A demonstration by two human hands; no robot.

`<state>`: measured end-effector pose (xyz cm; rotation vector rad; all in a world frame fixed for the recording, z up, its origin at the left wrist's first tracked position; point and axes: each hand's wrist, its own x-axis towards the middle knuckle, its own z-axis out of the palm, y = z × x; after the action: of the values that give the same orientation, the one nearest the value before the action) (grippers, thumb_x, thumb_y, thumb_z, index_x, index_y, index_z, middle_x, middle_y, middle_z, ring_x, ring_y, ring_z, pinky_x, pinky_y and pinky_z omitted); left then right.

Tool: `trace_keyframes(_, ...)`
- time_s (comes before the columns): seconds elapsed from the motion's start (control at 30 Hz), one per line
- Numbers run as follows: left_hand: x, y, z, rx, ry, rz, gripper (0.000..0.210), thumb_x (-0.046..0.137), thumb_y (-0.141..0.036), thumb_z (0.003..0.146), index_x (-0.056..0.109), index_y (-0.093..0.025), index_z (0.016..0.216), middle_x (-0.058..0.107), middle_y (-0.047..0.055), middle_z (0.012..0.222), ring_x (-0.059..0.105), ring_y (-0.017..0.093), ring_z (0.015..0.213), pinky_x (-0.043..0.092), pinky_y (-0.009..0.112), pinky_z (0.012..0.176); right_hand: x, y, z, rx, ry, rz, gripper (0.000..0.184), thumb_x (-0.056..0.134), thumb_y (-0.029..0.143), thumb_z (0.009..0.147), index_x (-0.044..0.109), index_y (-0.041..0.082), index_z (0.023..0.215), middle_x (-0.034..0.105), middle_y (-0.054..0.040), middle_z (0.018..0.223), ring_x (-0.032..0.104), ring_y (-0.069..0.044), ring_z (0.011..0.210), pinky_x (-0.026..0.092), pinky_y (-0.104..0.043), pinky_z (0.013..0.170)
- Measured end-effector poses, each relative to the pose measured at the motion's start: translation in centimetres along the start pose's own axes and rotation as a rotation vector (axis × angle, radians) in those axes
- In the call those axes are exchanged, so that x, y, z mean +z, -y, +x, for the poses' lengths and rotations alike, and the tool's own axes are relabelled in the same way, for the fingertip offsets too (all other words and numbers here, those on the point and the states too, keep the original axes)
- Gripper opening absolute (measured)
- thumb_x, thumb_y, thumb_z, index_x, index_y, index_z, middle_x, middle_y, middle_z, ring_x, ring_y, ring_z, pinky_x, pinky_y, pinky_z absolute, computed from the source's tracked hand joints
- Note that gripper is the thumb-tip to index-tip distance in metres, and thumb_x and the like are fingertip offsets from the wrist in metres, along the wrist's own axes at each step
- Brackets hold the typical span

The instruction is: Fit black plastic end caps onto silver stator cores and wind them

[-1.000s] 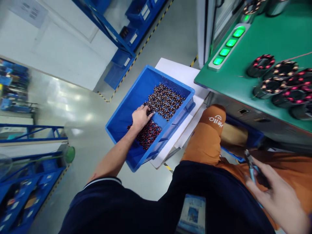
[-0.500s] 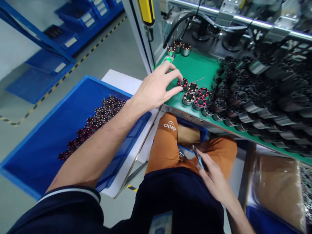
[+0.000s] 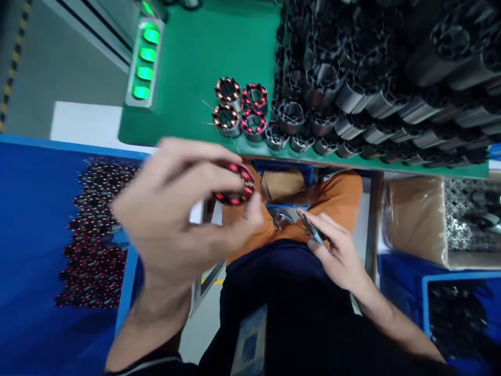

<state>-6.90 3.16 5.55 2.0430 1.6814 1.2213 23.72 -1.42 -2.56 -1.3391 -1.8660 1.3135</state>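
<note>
Between thumb and fingers, my left hand (image 3: 183, 203) grips a motor stator (image 3: 238, 184) with red windings, raised in front of the bench edge; the hand is blurred. My right hand (image 3: 338, 250) rests low over the lap, closed around a pair of cutting pliers (image 3: 310, 225) with light blue on the handle. On the green bench top (image 3: 188, 52) stand two copper-wound stators (image 3: 227, 94) with loose wire ends, beside two red-wound stators (image 3: 254, 122). Right of them, many unwound dark stator cores (image 3: 291, 117) stand in stacked rows.
A blue bin (image 3: 23, 209) at left holds many wound stators (image 3: 94, 240). A switch box (image 3: 144, 65) with green lit buttons sits at the bench's left end. On the right are a plastic-wrapped carton (image 3: 415, 219) and another blue bin (image 3: 426, 297) with dark parts.
My left hand has closed on the red-wound stator, lifted it off the bench and brought it nearer my body. The view has turned and moved closer; my right hand still holds the pliers.
</note>
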Motion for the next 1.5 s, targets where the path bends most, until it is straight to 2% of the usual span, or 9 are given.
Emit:
trace_keyframes(0.07, 1.8, -1.4, -2.2, 0.003, 0.021, -0.037, 0.019, 0.095, -0.026, 0.103, 0.08, -0.034, 0.11, 0.088, 0.002, 0.127, 0.084, 0.026, 0.11, 0.074, 0.05, 0.095, 0.0, 1.4, 0.5, -0.068, -0.019, 0.063, 0.07, 0.065, 0.014, 0.116, 0.072, 0.036, 0.182, 0.079, -0.0042, 0.117, 0.072, -0.022, 0.1, 0.068, -0.039, 0.098)
trace_keyframes(0.2, 4.6, -0.9, -4.1, 0.005, -0.04, -0.153, 0.025, 0.106, -0.04, 0.1, 0.082, -0.034, 0.104, 0.09, 0.004, 0.118, 0.086, 0.026, 0.099, 0.072, 0.042, 0.075, 0.0, 2.3, 1.2, -0.132, -0.014, 0.118, 0.082, 0.064, 0.008, 0.112, 0.066, 0.041, 0.187, 0.081, -0.0038, 0.132, 0.075, -0.022, 0.115, 0.068, -0.041, 0.109)
trace_keyframes(0.37, 4.5, -0.6, -4.2, -0.012, 0.01, -0.174, 0.026, 0.109, -0.043, 0.099, 0.084, -0.035, 0.098, 0.089, 0.002, 0.114, 0.084, 0.024, 0.094, 0.069, 0.041, 0.072, 0.1, 2.1, 1.5, -0.139, 0.018, 0.137, 0.088, 0.063, 0.005, 0.111, 0.062, 0.046, 0.189, 0.083, -0.0018, 0.148, 0.076, -0.022, 0.13, 0.067, -0.043, 0.119)
trace_keyframes(0.7, 4.2, -0.7, -4.8, -0.008, 0.02, -0.18, 0.028, 0.11, -0.042, 0.098, 0.083, -0.033, 0.1, 0.09, 0.001, 0.117, 0.082, 0.022, 0.092, 0.064, 0.038, 0.072, 0.0, 2.4, 1.5, -0.185, -0.023, 0.054, 0.086, 0.061, 0.004, 0.1, 0.075, 0.037, 0.177, 0.09, -0.0031, 0.133, 0.07, -0.021, 0.094, 0.068, -0.038, 0.085)
trace_keyframes(1.03, 4.5, -0.6, -5.3, -0.065, 0.038, -0.245, 0.027, 0.109, -0.034, 0.096, 0.083, -0.032, 0.102, 0.089, 0.003, 0.119, 0.084, 0.023, 0.097, 0.067, 0.039, 0.079, 0.5, 2.0, 1.7, -0.204, -0.064, 0.025, 0.075, 0.062, 0.006, 0.098, 0.086, 0.032, 0.164, 0.097, -0.0036, 0.136, 0.084, -0.019, 0.089, 0.073, -0.034, 0.082)
trace_keyframes(1.13, 5.4, 0.1, -5.5, -0.167, 0.045, -0.345, 0.027, 0.109, -0.032, 0.094, 0.084, -0.032, 0.102, 0.087, 0.004, 0.117, 0.084, 0.027, 0.104, 0.069, 0.044, 0.089, 0.4, 1.3, 2.2, -0.117, -0.1, -0.075, 0.068, 0.063, 0.012, 0.101, 0.088, 0.031, 0.161, 0.095, -0.0059, 0.127, 0.086, -0.024, 0.099, 0.074, -0.04, 0.088)
trace_keyframes(1.23, 6.3, 1.0, -5.5, -0.346, 0.066, -0.609, 0.018, 0.101, -0.025, 0.096, 0.087, -0.03, 0.104, 0.087, 0.004, 0.118, 0.083, 0.026, 0.112, 0.07, 0.042, 0.095, 0.1, 0.7, 2.8, -0.083, -0.17, -0.217, 0.069, 0.069, 0.019, 0.102, 0.083, 0.031, 0.168, 0.085, -0.0057, 0.108, 0.075, -0.026, 0.096, 0.072, -0.044, 0.086)
trace_keyframes(1.33, 7.3, 1.1, -5.4, -0.555, 0.076, -0.953, 0.005, 0.096, -0.026, 0.105, 0.092, -0.028, 0.103, 0.088, 0.004, 0.107, 0.084, 0.021, 0.099, 0.071, 0.033, 0.083, -0.2, 0.3, 3.2, -0.156, -0.235, -0.345, 0.065, 0.076, 0.026, 0.104, 0.083, 0.033, 0.169, 0.072, -0.0037, 0.102, 0.066, -0.026, 0.093, 0.07, -0.046, 0.086)
trace_keyframes(1.5, 8.4, 0.1, -5.1, -0.763, 0.134, -1.227, 0.022, 0.108, -0.047, 0.102, 0.096, -0.028, 0.099, 0.086, 0.003, 0.097, 0.081, 0.016, 0.084, 0.073, 0.028, 0.081, -0.2, 0.1, 3.3, -0.33, -0.293, -0.42, 0.068, 0.081, 0.019, 0.101, 0.085, 0.037, 0.166, 0.067, -0.0035, 0.107, 0.068, -0.024, 0.095, 0.067, -0.043, 0.082)
